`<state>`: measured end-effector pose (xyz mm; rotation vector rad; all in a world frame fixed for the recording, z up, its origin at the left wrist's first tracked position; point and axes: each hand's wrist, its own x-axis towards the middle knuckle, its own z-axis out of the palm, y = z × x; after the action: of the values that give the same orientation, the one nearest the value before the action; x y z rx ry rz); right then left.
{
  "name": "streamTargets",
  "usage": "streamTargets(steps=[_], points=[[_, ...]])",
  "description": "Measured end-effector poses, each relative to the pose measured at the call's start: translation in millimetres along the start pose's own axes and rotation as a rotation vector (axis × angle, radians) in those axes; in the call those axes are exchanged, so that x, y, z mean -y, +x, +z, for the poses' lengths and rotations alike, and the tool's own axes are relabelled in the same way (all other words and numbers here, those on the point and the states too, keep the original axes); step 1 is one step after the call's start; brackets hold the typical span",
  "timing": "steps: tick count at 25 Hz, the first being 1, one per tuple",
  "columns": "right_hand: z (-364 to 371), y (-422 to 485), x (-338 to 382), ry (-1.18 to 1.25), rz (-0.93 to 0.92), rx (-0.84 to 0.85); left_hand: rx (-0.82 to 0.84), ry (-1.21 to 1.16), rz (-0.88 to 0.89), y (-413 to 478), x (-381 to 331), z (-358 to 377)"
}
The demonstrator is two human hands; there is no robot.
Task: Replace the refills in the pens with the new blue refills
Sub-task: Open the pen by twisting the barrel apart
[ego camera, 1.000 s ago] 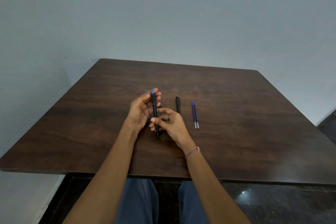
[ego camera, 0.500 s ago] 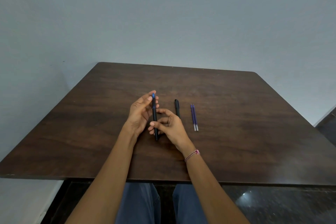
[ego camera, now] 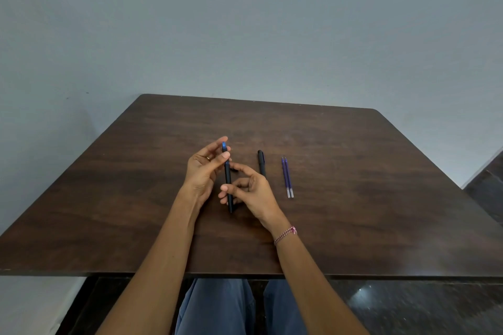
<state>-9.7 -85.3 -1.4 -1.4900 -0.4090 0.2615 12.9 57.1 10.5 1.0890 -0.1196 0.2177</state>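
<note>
I hold a black pen (ego camera: 228, 179) with a blue tip pointing away from me, just above the table. My left hand (ego camera: 204, 170) pinches its upper part between thumb and fingers, close to the blue end. My right hand (ego camera: 250, 189) pinches the lower part of the barrel. A second black pen (ego camera: 261, 162) lies on the table right of my hands, partly hidden by my right fingers. Two blue refills (ego camera: 287, 181) lie side by side further right.
The dark wooden table (ego camera: 353, 198) stands against a plain grey wall. Its front edge runs above my knees. A dark floor shows at the lower right.
Both hands keep their hold on the pen. My left thumb has shifted a little along its upper end. The camera has tilted slightly.
</note>
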Motion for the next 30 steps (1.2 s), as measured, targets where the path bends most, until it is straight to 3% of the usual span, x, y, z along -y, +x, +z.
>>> streamTargets(steps=[5,17,25,30], points=[[-0.3,-0.4,-0.6,-0.022,-0.002,-0.011,0.093,-0.095,-0.099,-0.9,-1.4,-4.0],[1.8,-5.0,5.5,-0.051,-0.017,0.020,0.014,-0.016,0.025,-3.0,-7.6,0.5],[1.9,-5.7,6.0,-0.023,-0.027,0.006,0.099,-0.054,-0.069,-2.8,-8.3,-4.9],[3.2,-6.5,6.0,-0.034,-0.029,0.015,0.003,-0.077,-0.021,-3.8,-9.8,-2.6]])
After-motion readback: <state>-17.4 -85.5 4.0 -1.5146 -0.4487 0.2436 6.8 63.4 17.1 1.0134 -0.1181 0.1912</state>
